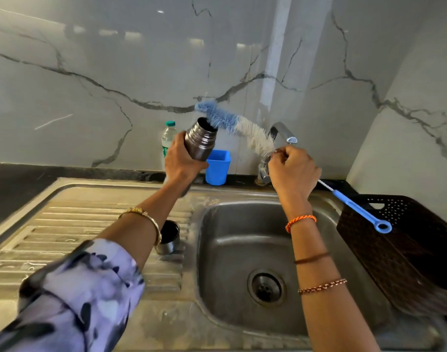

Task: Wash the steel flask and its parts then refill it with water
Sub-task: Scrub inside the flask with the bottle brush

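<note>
Left hand (pixel 183 158) fingers wrap steel flask (pixel 200 141), held tilted above sink (pixel 242 250) drainboard. Right hand (pixel 292 171) fingers pinch bottle brush (pixel 232 123) stem; bristles at flask mouth. Advice: align brush with mouth, push straight, twist.

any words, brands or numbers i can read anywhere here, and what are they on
None can be read.
Plastic water bottle behind the left hand: it has a green and white label, but the print is too small and blurred to read.
Steel flask, bottle brush and blue cup: no visible print.
</note>
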